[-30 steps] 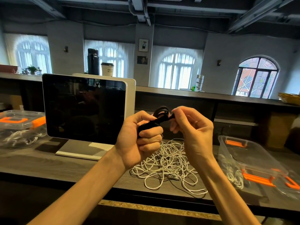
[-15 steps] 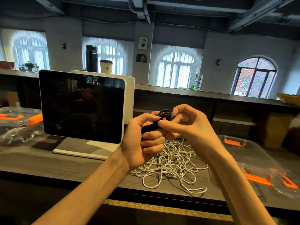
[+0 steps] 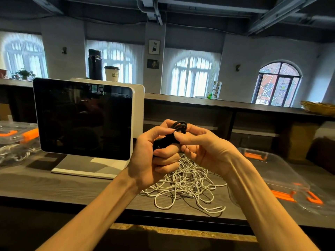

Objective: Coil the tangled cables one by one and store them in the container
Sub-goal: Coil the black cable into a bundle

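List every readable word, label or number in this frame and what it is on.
"ANY... NICE..." on the white paper cup on the ledge; the line ends are cut off and blurred.
Framed pictures on the pillar: no lettering can be made out.
Nothing else is readable.

Dark wooden desk [image 3: 45,185] across lower frame. Behind it, a long dark shelf [image 3: 235,105] spans mid-frame. Grey walls [image 3: 61,33]; arched windows [image 3: 190,73] with white curtains, daylight behind. Stained-glass window [image 3: 279,84] at right. Dark ceiling beams [image 3: 272,13] and pipes at top.
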Demonstrator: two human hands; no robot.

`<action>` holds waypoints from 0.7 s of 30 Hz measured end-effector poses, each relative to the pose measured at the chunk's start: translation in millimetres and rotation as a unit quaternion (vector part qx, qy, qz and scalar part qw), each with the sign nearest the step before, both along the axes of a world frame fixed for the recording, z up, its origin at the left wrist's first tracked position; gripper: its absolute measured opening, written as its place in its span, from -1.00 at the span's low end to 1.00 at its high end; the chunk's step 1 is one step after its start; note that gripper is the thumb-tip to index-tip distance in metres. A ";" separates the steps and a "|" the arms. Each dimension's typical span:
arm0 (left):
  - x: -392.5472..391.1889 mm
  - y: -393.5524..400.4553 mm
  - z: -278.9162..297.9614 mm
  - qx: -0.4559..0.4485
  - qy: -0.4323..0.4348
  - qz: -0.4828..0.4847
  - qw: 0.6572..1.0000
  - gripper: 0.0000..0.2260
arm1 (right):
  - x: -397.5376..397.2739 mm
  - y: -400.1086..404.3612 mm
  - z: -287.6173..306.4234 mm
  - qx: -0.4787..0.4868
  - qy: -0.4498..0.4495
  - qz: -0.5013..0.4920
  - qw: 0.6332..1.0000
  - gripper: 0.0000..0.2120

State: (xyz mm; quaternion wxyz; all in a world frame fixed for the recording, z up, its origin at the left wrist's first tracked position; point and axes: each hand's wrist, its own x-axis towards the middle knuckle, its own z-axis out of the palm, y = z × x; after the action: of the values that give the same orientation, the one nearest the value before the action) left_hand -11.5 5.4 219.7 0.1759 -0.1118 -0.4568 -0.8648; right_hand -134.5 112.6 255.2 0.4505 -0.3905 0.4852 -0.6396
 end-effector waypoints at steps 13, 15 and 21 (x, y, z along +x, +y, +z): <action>-6.2 -6.4 1.8 -0.043 -0.013 0.032 0.998 -0.70 | 19.5 -5.8 -24.6 -0.107 0.127 -0.117 0.979 -0.77; -4.5 -5.9 2.8 -0.027 -0.017 0.035 0.999 -0.67 | 23.6 -7.8 -25.9 -0.116 0.140 -0.125 0.975 -0.73; -0.4 -4.0 5.4 0.100 -0.014 0.025 0.995 -0.66 | 20.4 -6.8 -24.4 -0.154 0.115 -0.105 0.976 -0.75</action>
State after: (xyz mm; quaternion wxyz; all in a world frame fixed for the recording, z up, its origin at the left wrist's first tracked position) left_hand -11.9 1.5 225.1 0.2011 -0.0702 -0.3730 -0.9031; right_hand -114.1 105.9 230.8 0.2565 -0.4728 0.4678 -0.7013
